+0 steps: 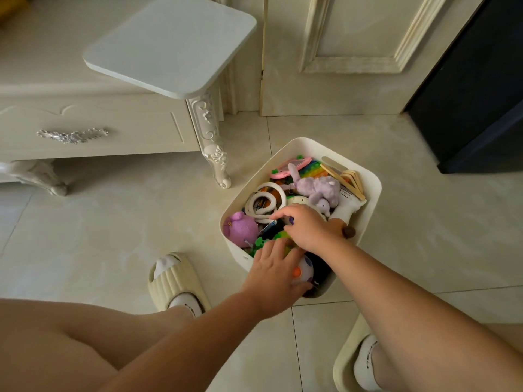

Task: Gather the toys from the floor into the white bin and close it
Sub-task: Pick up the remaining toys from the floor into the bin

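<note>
The white bin (370,190) was full of toys and unlidded, both hands (273,267) (308,227) spread, pressing them down, floor (127,222) clear.

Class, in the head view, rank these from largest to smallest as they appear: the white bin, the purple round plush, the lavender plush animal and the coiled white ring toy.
1. white bin
2. lavender plush animal and coiled white ring toy: these look alike in spread, so unranked
3. purple round plush
</note>
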`<action>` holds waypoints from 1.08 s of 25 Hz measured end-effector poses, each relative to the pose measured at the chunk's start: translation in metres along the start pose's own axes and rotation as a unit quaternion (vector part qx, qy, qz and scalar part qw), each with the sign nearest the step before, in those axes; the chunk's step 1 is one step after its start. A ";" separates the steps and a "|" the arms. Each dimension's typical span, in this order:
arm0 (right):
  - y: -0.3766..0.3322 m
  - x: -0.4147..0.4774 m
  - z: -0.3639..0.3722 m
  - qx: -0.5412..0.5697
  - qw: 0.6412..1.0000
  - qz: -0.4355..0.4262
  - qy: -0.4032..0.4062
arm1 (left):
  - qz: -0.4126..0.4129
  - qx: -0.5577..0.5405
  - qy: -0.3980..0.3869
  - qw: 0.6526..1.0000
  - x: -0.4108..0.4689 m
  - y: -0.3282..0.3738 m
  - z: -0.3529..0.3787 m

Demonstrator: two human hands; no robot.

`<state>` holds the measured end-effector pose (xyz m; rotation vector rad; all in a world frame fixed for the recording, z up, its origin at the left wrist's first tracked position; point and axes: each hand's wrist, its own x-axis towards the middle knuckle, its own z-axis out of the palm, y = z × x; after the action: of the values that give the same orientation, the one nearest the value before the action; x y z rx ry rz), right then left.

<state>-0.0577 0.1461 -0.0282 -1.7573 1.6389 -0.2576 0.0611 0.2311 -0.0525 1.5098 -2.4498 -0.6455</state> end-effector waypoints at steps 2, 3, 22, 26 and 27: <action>0.000 -0.001 -0.004 -0.017 0.995 -0.013 0.095 | -0.020 -0.017 0.046 0.999 -0.008 -0.009 0.001; 0.001 -0.002 -0.008 -0.012 0.987 -0.004 0.158 | -0.047 -0.030 0.097 0.994 -0.009 -0.011 -0.001; 0.093 -0.030 -0.044 0.249 0.874 0.355 0.219 | -0.513 -0.329 0.094 0.787 0.049 -0.025 0.007; 0.097 -0.043 -0.024 0.358 0.800 0.374 0.304 | -0.412 -0.387 0.067 0.822 0.083 -0.045 -0.020; 0.095 -0.045 -0.019 0.393 0.769 0.389 0.322 | -0.378 -0.423 0.052 0.822 0.091 -0.048 -0.029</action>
<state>-0.1520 0.1868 -0.0578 -0.2687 2.1166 -1.0411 0.0683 0.1241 -0.0550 1.9061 -1.0571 -1.4623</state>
